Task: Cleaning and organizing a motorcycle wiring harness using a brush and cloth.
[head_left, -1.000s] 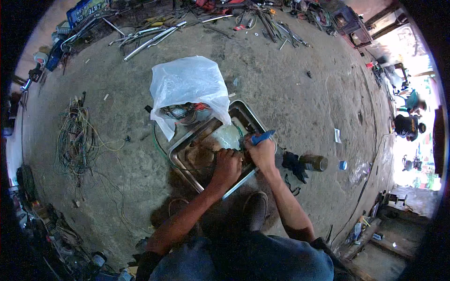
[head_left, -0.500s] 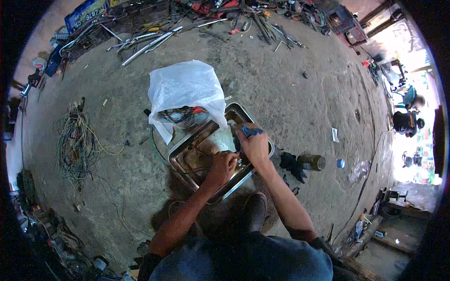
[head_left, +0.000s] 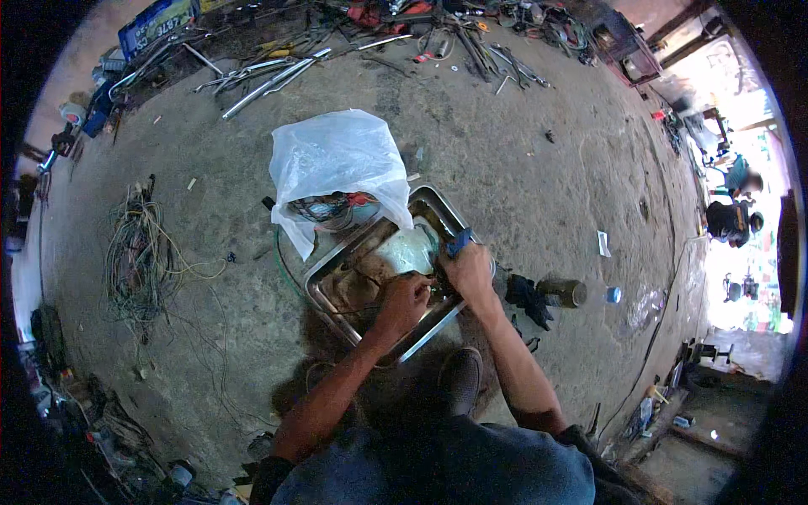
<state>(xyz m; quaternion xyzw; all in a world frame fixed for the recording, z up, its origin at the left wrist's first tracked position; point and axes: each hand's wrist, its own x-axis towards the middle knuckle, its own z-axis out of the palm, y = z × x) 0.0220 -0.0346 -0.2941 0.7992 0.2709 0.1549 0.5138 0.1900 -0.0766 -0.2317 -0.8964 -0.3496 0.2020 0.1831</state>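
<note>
You're over a stained concrete floor (head_left: 522, 168), and the metal tray (head_left: 431, 330) lies on it right in front of you, set at a slant between your shoes (head_left: 460, 381) and the bag. That white plastic bag (head_left: 337, 151) has its mouth toward you, one corner lapping the tray's rim, dark wires (head_left: 324, 206) and a bit of red showing inside. Off to your left, a tangled wire bundle (head_left: 135, 261). Here are your hands: the right hand (head_left: 467, 268), at the tray's right side, is wrapped around a blue tool (head_left: 459, 241), its end up past your fingers; the left hand (head_left: 400, 307) is bent low over the tray, and whether its fingers grip anything, I can't tell. Right of you, a crumpled dark cloth (head_left: 526, 296), a murky jar (head_left: 560, 293) just beside it, then, smallest, a blue cap (head_left: 613, 295).
</note>
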